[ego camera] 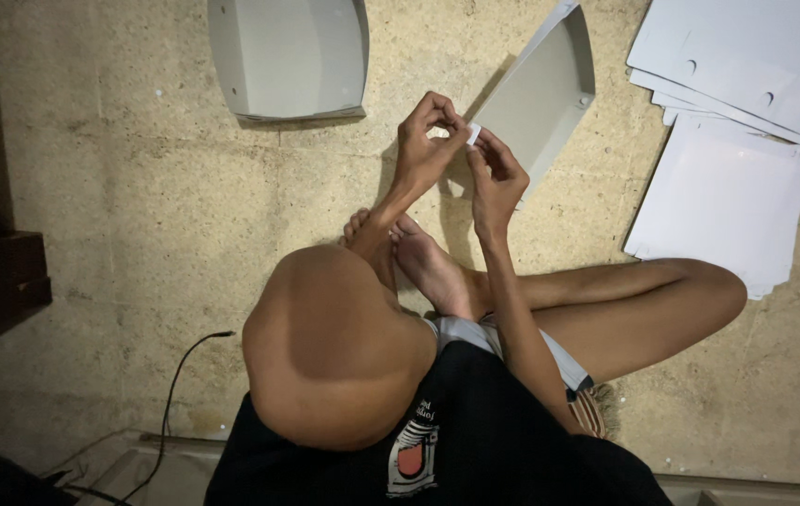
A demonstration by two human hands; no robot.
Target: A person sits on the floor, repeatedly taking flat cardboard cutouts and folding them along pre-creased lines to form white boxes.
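Both hands, left hand (425, 141) and right hand (496, 178), pinch a white strip (473, 134) above the speckled floor (185, 215).

left of the left hand (423, 141) the bare floor (175, 206) is free for passing. above and to its left lies a folded grey tray (288, 56). just beside the right hand (494, 178), on its right, a second grey tray (545, 94) blocks the way. further right lie white card sheets (728, 187). below both hands are feet (419, 258).
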